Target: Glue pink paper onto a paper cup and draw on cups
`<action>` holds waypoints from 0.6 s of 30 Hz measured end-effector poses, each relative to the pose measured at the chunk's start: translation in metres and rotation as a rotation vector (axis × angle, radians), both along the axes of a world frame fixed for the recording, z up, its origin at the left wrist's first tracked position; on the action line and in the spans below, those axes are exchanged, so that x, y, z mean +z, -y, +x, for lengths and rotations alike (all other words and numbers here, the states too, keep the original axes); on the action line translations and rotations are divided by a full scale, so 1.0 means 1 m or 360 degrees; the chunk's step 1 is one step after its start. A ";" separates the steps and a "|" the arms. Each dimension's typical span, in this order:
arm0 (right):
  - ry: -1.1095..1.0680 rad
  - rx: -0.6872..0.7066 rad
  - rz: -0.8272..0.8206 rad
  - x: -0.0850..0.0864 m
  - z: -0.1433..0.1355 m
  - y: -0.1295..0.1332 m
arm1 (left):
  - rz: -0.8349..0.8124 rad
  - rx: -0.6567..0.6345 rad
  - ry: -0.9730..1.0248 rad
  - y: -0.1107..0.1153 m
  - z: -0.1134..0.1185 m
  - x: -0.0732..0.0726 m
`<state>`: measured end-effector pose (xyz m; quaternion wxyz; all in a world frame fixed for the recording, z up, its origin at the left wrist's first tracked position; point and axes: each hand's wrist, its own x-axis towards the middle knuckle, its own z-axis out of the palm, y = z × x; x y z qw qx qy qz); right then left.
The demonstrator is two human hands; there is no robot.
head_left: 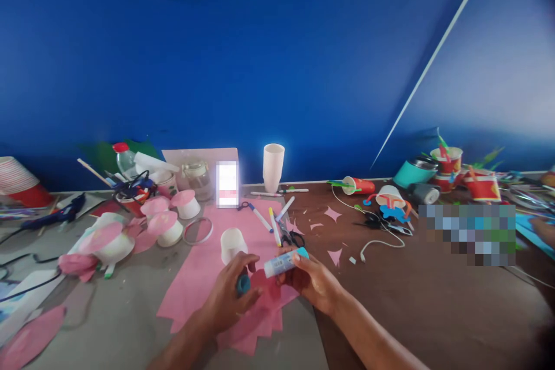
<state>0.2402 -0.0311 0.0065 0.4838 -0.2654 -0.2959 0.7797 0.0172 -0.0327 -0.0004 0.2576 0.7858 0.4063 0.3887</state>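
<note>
Pink-topped paper cups [167, 225] crowd the left of a cluttered craft table [433, 300] set against a blue partition [260, 69]. Nearer centre, the left hand [229, 295] is curled around a teal cap [243, 284], apparently pulled off and kept aside, above a sheet of pink paper [203, 277] and just below a white paper cup [233, 244]. The right hand [314, 280] pinches a glue stick [284, 262] held level, its open end toward the left hand. Its label is too blurred to read. Scissors [290, 237] and markers [269, 217] lie beyond.
</note>
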 end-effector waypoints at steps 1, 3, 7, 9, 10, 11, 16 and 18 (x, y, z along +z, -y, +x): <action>0.0005 0.0008 0.0017 0.002 0.001 0.002 | 0.0033 -0.0014 0.0013 0.001 0.000 -0.002; 0.0044 0.0027 0.0036 0.005 0.001 0.006 | 0.0076 -0.0016 0.0029 0.004 0.001 -0.007; 0.0199 0.0148 0.0089 0.010 0.000 0.015 | 0.0150 0.0019 0.0015 0.010 0.005 -0.009; 0.0276 0.0196 0.0149 0.012 0.001 0.017 | 0.0190 0.0002 -0.0019 0.012 0.006 -0.005; 0.0320 0.0186 0.0185 0.012 0.002 0.018 | 0.0216 0.0000 -0.0031 0.013 0.007 -0.002; 0.0370 0.0148 0.0223 0.013 0.004 0.018 | 0.0239 0.0000 -0.0045 0.013 0.007 0.001; 0.0666 -0.0052 0.0424 0.023 0.014 0.013 | 0.0381 0.0029 -0.0060 0.013 0.008 0.012; 0.0755 -0.0023 0.0422 0.026 0.015 0.011 | 0.0429 0.0033 -0.0036 0.012 0.008 0.014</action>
